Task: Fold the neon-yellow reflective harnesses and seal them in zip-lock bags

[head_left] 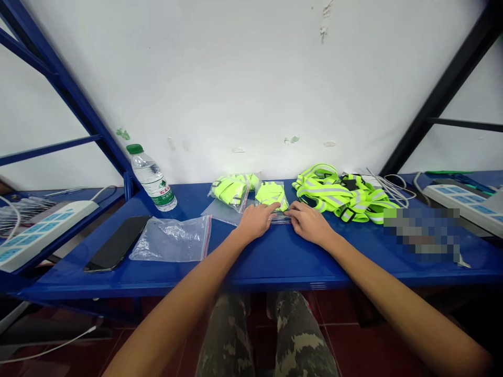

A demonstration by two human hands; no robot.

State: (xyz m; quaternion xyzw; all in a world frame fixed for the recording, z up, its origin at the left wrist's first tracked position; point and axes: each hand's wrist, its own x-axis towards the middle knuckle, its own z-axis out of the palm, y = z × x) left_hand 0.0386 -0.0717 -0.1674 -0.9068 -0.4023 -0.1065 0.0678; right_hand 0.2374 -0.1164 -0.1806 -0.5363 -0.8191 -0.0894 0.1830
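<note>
In front of me lies a clear zip-lock bag (pixel 271 192) with a folded neon-yellow reflective strap inside. My left hand (pixel 256 220) is at its near left corner, index finger stretched over the plastic and thumb below, pinching the edge. At the near right corner, my right hand (pixel 309 222) has curled fingers closed on the bag's edge. Just left and behind is another filled bag (pixel 230 189), also holding neon-yellow straps. To the right of my right hand sits a loose heap of neon-yellow reflective straps (pixel 334 193) with grey stripes and black buckles.
An empty zip-lock bag (pixel 171 240) with a red seal line lies left, beside a black phone (pixel 118 243). A water bottle (pixel 153 178) stands behind them on the blue table (pixel 271 264). Power strips (pixel 47 230) and white cables flank the table; a pixelated patch covers the right side.
</note>
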